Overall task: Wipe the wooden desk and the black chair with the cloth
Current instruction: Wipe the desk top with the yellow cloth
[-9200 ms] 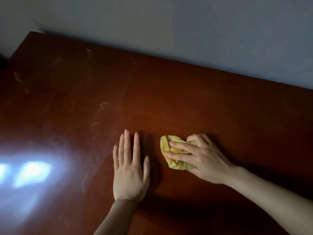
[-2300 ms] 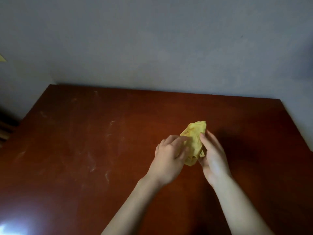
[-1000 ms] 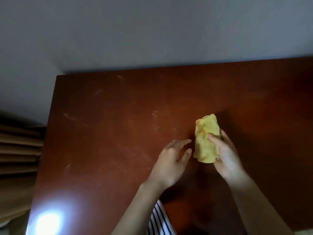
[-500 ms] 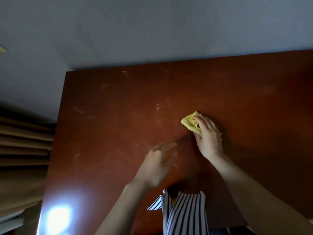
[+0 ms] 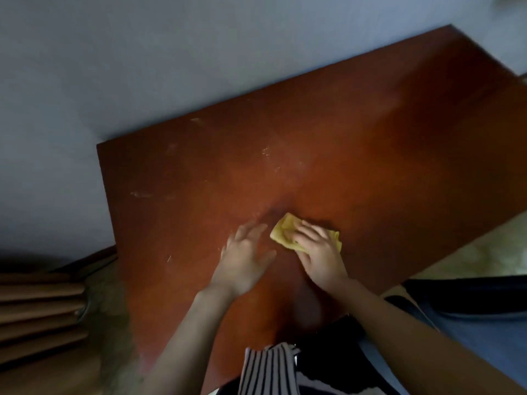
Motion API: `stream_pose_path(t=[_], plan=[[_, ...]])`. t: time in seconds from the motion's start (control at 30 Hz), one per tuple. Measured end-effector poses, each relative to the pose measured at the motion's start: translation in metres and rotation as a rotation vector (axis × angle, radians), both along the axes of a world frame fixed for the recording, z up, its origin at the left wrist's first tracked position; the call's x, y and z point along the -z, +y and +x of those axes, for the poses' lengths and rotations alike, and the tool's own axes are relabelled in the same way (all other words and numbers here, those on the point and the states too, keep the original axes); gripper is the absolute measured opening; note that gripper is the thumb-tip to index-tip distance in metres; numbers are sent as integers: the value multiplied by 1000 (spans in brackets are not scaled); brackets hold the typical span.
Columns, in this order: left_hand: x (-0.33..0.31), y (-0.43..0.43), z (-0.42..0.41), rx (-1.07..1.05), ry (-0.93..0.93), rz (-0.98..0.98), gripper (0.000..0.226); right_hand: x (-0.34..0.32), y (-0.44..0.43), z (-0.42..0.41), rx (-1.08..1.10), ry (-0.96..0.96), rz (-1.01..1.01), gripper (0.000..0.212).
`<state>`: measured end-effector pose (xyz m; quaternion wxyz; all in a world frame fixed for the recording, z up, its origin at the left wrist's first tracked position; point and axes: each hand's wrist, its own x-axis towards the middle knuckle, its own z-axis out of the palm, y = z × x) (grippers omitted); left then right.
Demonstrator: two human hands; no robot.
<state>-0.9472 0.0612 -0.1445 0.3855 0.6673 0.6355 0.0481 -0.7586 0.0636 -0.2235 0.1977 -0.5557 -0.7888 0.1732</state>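
A reddish-brown wooden desk (image 5: 370,155) fills the middle of the view, tilted, with pale smudges near its far left part. A folded yellow cloth (image 5: 281,230) lies flat on the desk near the front middle. My right hand (image 5: 319,252) presses down on the cloth, its fingers spread over it. My left hand (image 5: 245,258) rests flat on the bare wood just left of the cloth, fingers apart, holding nothing. No black chair is clearly in view.
A grey wall (image 5: 171,52) runs behind the desk. Brown wooden slats (image 5: 40,312) sit at the lower left beside the desk. My striped top (image 5: 268,372) shows at the bottom edge, and a dark and blue surface (image 5: 470,309) lies at the lower right.
My right hand has drawn the cloth toward the desk's front edge and pressed it flat. My left hand has come down onto the wood beside it. The view has tilted.
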Motion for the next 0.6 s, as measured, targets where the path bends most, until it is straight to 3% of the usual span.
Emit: stream_pose_path(t=[0.3, 0.53, 0.6], plan=[[17, -5, 8, 59, 55, -44, 67, 2, -82, 31, -226, -84, -2, 56], [32, 13, 37, 47, 136, -27, 74, -10, -35, 105, -255, -155, -15, 47], [38, 19, 51, -16, 136, -19, 81, -13, -6, 127, -214, -179, -99, 43]])
